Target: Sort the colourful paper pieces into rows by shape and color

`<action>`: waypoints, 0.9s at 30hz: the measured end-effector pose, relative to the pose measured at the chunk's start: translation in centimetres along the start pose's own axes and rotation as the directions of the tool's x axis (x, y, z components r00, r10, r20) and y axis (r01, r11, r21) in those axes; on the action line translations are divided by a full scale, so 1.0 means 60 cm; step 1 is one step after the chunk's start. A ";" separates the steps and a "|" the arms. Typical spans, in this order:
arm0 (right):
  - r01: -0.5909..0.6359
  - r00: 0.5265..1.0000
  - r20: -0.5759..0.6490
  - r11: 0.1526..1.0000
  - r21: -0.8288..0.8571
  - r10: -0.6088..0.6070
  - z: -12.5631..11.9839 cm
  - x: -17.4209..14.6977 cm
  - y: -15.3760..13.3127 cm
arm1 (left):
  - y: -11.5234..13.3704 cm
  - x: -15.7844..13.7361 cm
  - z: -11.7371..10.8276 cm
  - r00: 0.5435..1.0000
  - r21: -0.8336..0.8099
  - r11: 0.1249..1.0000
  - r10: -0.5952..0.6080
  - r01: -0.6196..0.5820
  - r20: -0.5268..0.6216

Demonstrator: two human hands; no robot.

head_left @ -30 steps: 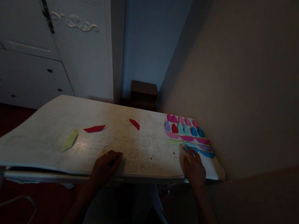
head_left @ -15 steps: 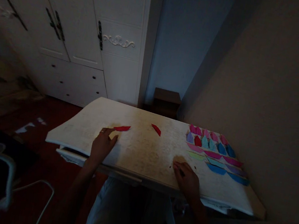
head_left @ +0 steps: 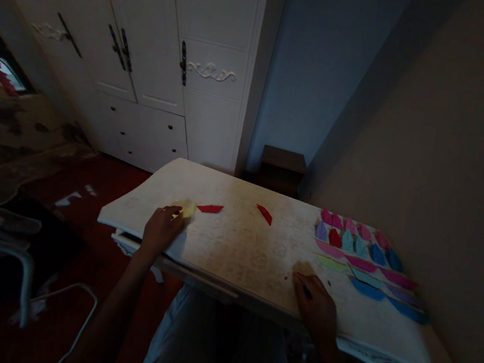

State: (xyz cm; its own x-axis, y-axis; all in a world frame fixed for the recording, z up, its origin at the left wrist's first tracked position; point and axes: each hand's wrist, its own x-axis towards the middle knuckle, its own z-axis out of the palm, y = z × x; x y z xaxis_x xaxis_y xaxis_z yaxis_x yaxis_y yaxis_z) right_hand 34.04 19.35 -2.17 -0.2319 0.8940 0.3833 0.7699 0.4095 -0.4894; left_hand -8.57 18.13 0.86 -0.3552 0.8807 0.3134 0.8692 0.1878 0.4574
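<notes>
My left hand (head_left: pixel 162 229) is at the left part of the white table, its fingers closed on a yellow sheet of paper (head_left: pixel 188 209). Just beyond it lies a red folded paper piece (head_left: pixel 210 208). A second red folded paper piece (head_left: pixel 265 215) rests near the table's middle, apart from both hands. Near the front edge my right hand (head_left: pixel 317 303) rests on the table with fingers curled together. A tan patch (head_left: pixel 304 268) shows at its fingertips; whether the hand holds it, I cannot tell. Small dark specks lie on either side of that hand.
Rows of folded paper boats (head_left: pixel 366 277) in pink, blue, green and purple cover the right of the table (head_left: pixel 233 246). A wall (head_left: pixel 454 145) rises along that side. Behind stand a white wardrobe (head_left: pixel 216 112) and a brown cabinet (head_left: pixel 285 159). A white chair frame (head_left: pixel 26 271) is left.
The view has turned left. My left hand has drawn back from the left red piece, and more of the yellow paper shows at its fingers. My right hand has stayed about where it was.
</notes>
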 end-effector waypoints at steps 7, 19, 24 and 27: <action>0.019 0.999 -0.032 1.000 -0.014 -0.019 0.003 -0.002 -0.001 | 0.041 -0.009 -0.022 0.973 -0.123 0.970 0.195 -0.210 -0.123; 0.050 0.998 -0.036 0.997 -0.064 -0.052 0.004 -0.002 -0.009 | 0.199 -0.032 0.043 0.872 -0.375 0.798 0.485 -0.471 -0.064; 0.073 0.996 -0.051 0.995 -0.072 -0.076 0.005 -0.001 -0.009 | 0.302 -0.038 0.107 0.749 -0.543 0.625 0.662 -0.561 -0.013; 0.109 0.992 -0.054 0.993 -0.050 -0.111 0.004 -0.001 -0.007 | 0.357 -0.037 0.152 0.675 -0.597 0.562 0.737 -0.573 0.046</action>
State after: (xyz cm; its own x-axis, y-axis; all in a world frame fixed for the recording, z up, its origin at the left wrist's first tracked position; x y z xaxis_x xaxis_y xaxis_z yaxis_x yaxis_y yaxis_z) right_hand 33.62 19.14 -2.17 -0.2834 0.8317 0.4774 0.7689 0.4946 -0.4051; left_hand 13.98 24.18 2.41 0.4163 0.7525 0.5102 0.4865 -0.6585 0.5743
